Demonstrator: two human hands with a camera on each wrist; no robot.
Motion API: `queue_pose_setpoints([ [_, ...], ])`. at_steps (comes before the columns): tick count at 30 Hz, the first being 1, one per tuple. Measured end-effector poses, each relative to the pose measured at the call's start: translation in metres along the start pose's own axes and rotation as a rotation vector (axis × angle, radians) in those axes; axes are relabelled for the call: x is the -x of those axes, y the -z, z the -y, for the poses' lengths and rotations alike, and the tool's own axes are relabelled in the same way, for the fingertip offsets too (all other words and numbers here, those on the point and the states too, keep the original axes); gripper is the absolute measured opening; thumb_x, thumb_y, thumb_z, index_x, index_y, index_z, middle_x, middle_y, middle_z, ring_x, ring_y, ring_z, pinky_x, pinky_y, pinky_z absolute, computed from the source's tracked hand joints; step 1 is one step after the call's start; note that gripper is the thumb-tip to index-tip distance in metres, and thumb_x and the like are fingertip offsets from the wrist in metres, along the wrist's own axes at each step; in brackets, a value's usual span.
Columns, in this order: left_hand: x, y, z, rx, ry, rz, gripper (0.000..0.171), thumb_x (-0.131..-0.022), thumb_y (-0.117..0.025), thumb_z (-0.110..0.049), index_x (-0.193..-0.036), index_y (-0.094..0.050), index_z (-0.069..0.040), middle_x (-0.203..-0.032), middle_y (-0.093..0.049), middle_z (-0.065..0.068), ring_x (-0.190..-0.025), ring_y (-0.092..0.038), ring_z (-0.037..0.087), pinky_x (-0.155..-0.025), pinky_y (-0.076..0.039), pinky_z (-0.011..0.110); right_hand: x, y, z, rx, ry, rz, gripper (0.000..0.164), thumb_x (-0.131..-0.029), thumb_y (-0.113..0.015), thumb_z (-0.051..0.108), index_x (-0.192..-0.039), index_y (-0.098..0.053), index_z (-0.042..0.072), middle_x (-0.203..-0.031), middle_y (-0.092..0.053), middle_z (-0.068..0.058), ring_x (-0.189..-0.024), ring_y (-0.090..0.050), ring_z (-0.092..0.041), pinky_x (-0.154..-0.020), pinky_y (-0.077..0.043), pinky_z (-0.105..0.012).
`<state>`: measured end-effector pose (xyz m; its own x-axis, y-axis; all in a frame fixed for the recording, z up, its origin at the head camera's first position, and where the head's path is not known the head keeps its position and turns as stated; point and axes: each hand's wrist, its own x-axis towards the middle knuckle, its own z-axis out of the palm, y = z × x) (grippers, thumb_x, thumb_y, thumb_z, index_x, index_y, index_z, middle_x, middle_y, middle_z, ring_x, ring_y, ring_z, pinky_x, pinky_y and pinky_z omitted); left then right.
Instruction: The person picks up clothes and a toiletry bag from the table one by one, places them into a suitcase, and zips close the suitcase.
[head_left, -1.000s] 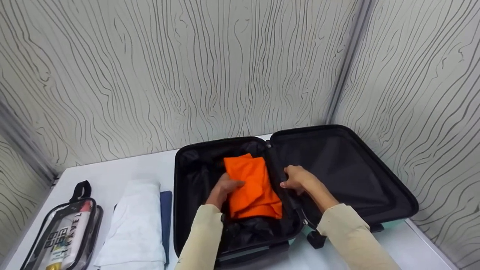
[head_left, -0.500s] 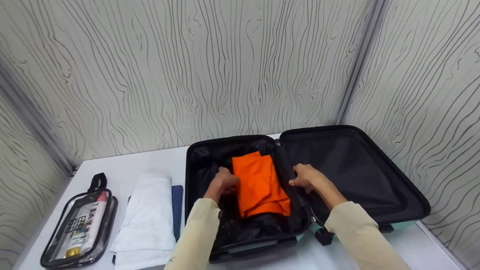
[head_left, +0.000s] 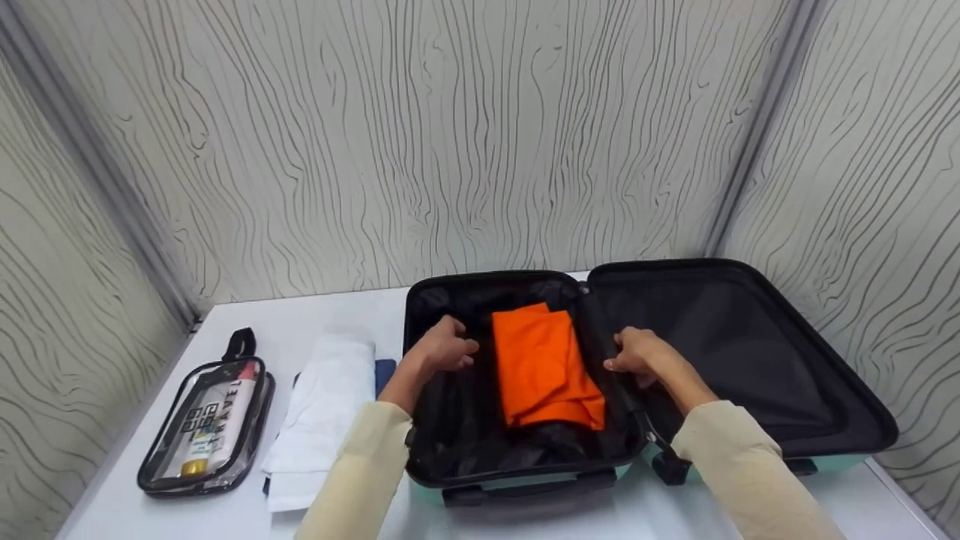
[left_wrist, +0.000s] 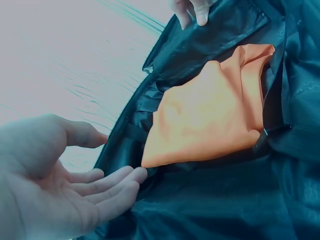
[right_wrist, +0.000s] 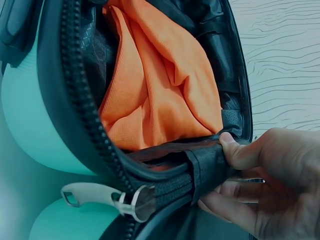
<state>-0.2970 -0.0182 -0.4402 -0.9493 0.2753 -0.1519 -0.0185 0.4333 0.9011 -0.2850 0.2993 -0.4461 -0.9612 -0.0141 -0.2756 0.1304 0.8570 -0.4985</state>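
Observation:
An orange folded cloth garment (head_left: 547, 367) lies in the left half of an open black-lined suitcase (head_left: 517, 472). My left hand (head_left: 442, 349) hovers over the lining left of the garment, holding nothing; in the left wrist view its fingers (left_wrist: 112, 192) are loosely extended near the garment's corner. My right hand (head_left: 637, 356) is at the fabric-covered hinge between the suitcase halves. The right wrist view shows its thumb and fingers pinching the black hinge fabric (right_wrist: 205, 165), beside a silver zipper pull (right_wrist: 92, 192).
Left of the suitcase lie a folded white cloth (head_left: 322, 420), a navy cloth (head_left: 385, 373) partly under it, and a clear toiletry bag (head_left: 206, 427) with a tube inside. The suitcase's other half (head_left: 735, 360) lies open at right. Patterned walls (head_left: 487, 150) enclose the table (head_left: 315, 300).
My left hand has let go of the orange garment and drawn off to its left, lifting clear. The right hand keeps its grip at the hinge. The head view has shifted left.

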Motion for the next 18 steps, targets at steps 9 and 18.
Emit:
queue_pose_setpoints([
  [9,0.020,0.019,0.002,-0.010,-0.123,-0.103,0.034,-0.086,-0.057,-0.007,-0.117,-0.048,0.002,-0.102,-0.066,0.017,-0.089,-0.067,0.025,-0.076,-0.052,0.030,-0.003,0.004,0.002,0.037,0.003,0.015,0.028,-0.084,-0.066,0.015,-0.097,-0.053,-0.006,-0.102,-0.052,-0.031,-0.059,-0.064,-0.028,-0.050,-0.055,-0.037],
  [18,0.040,0.034,0.010,-0.105,-0.173,-0.168,0.029,-0.085,-0.055,-0.006,-0.113,-0.054,0.003,-0.098,-0.068,0.016,-0.087,-0.066,0.023,-0.074,-0.051,0.031,-0.001,0.006,0.002,0.031,0.004,0.111,0.053,-0.088,-0.062,0.017,-0.125,-0.041,-0.015,-0.121,-0.044,-0.039,-0.066,-0.066,-0.030,-0.057,-0.056,-0.039],
])
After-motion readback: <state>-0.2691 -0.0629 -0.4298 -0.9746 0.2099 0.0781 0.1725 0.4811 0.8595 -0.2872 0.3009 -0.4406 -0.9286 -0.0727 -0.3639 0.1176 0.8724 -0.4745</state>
